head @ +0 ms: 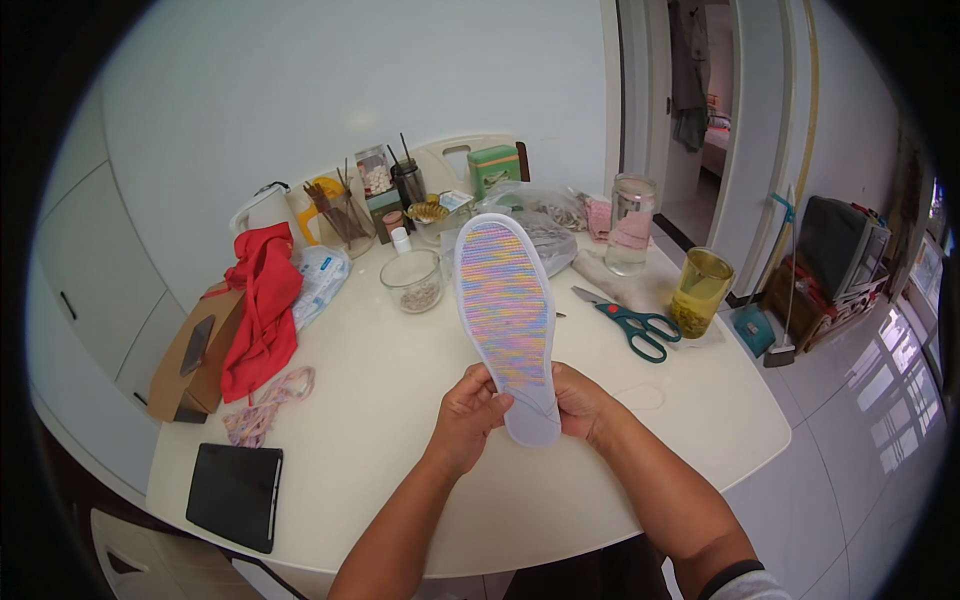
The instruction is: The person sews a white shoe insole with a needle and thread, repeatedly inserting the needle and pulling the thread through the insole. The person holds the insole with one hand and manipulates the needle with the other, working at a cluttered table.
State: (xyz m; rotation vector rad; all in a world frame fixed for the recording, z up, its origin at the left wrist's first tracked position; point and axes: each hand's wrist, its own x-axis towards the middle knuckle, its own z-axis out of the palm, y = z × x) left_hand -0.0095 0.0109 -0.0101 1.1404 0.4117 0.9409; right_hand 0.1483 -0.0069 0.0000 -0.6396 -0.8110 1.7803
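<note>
A white shoe insole [506, 315] stands tilted up in front of me, its upper face covered in rows of pink, yellow, blue and purple stitching. The heel end is plain white, with a loose thread lying across it. My left hand [474, 416] grips the left edge, thumb on the face. On the right edge, my right hand [576, 401] holds the insole from behind, so part of its fingers is hidden. A thin loop of thread [641, 396] rests on the table to the right. Green-handled scissors [634, 324] lie partly open beyond it.
On the white table [360, 450] are a black tablet case [235, 495], a multicoloured yarn bundle [262, 412], red cloth [262, 307] over a cardboard box [191, 360], and a glass bowl [412, 281]. A glass jar [630, 225] and a mug of yellow liquid [701, 292] stand at the right.
</note>
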